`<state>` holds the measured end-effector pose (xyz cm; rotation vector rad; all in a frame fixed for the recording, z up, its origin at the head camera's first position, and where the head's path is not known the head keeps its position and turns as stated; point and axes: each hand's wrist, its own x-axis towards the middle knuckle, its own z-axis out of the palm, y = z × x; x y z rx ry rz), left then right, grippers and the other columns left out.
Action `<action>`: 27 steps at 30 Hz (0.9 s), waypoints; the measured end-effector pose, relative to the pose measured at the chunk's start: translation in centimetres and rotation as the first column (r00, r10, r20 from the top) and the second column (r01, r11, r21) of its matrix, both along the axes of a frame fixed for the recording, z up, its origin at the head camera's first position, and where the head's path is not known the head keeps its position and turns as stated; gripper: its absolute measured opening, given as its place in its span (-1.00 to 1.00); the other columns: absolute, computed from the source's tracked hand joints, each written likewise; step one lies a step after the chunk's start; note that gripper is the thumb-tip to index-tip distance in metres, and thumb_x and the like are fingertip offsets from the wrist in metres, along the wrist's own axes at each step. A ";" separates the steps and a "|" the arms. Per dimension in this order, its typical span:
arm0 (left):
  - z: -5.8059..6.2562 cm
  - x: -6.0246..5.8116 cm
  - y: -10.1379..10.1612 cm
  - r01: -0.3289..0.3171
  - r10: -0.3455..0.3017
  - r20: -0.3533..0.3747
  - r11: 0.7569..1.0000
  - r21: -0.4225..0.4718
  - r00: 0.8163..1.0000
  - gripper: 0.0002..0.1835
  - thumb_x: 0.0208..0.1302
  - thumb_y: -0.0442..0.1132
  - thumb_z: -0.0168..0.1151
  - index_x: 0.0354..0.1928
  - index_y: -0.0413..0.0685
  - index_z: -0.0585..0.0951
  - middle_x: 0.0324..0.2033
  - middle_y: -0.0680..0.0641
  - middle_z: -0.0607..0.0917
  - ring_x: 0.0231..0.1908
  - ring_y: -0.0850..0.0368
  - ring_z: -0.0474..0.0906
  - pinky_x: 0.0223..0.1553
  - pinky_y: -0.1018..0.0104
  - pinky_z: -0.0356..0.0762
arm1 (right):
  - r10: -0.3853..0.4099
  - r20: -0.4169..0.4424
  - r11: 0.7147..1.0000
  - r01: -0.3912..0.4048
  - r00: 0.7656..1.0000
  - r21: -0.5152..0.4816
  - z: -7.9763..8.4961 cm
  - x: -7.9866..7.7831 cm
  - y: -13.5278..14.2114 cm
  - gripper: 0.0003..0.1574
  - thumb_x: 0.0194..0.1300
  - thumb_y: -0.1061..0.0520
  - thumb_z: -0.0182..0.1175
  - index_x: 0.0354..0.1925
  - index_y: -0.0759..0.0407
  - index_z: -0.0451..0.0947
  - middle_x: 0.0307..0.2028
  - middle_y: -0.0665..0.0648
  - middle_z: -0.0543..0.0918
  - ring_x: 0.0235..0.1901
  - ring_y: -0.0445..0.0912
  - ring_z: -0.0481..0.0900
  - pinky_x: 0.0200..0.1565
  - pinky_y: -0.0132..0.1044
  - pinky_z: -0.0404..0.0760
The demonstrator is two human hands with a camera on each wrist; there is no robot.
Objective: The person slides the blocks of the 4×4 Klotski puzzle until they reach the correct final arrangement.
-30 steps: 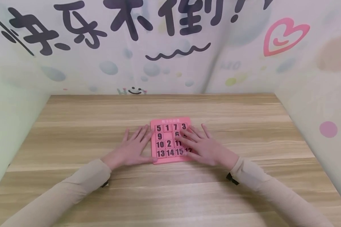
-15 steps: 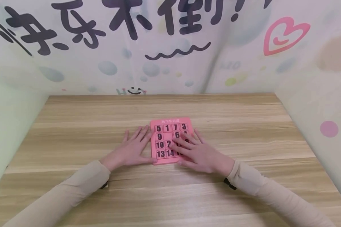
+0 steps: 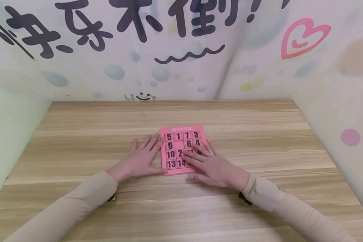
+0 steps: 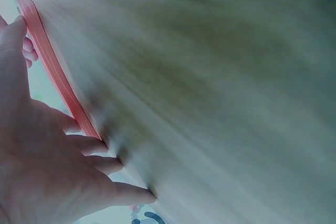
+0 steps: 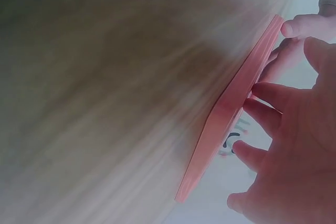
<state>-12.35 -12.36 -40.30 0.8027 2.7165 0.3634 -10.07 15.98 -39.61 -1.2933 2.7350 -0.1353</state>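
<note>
A pink number sliding puzzle (image 3: 179, 145) lies flat on the table. Its top row reads 5, 1, 7, 3, and a blank square sits between the 9 and the 6 in the second row. My left hand (image 3: 137, 161) rests along the puzzle's left side, fingers spread and fairly straight, thumb at the near left corner. Over the lower right tiles reaches my right hand (image 3: 219, 168), its fingertips on or just above the tiles near the 2. Some bottom-row numbers are covered by it. In the right wrist view, two fingertips (image 5: 252, 98) meet the puzzle's edge (image 5: 226, 108).
The wood-grain table (image 3: 181, 208) extends around the puzzle on all sides. A white wall (image 3: 181, 77) with dark writing and coloured dots stands behind it, and pale side walls (image 3: 335, 111) flank the table.
My right hand has shifted left and slightly nearer across the puzzle, then lifted or drawn back a little, uncovering the 4. My left hand stays put. No tile visibly moves.
</note>
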 end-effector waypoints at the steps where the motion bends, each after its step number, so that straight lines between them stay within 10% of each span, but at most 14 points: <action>1: 0.0 0.0 0.0 0.000 0.000 0.003 1.000 -0.005 1.000 0.17 0.11 0.51 0.03 0.52 -0.13 -0.09 0.48 -0.22 -0.17 0.44 -0.24 -0.29 0.27 -0.38 -0.41 | 0.002 -0.002 1.000 -0.002 1.000 -0.002 0.0 0.0 0.0 -0.20 0.43 -0.37 -0.16 0.46 -0.06 0.18 0.43 0.00 0.21 0.45 0.06 -0.05 0.37 0.21 -0.32; 27: -0.2 -0.3 -0.1 0.005 -0.005 0.009 1.000 -0.013 1.000 0.19 0.08 0.55 0.02 0.53 -0.09 -0.09 0.50 -0.14 -0.16 0.44 -0.24 -0.30 0.26 -0.41 -0.43 | -0.010 0.005 1.000 0.010 1.000 0.010 0.1 -0.4 -0.1 -0.22 0.46 -0.35 -0.23 0.46 -0.03 0.19 0.44 0.03 0.18 0.45 0.07 -0.03 0.37 0.22 -0.31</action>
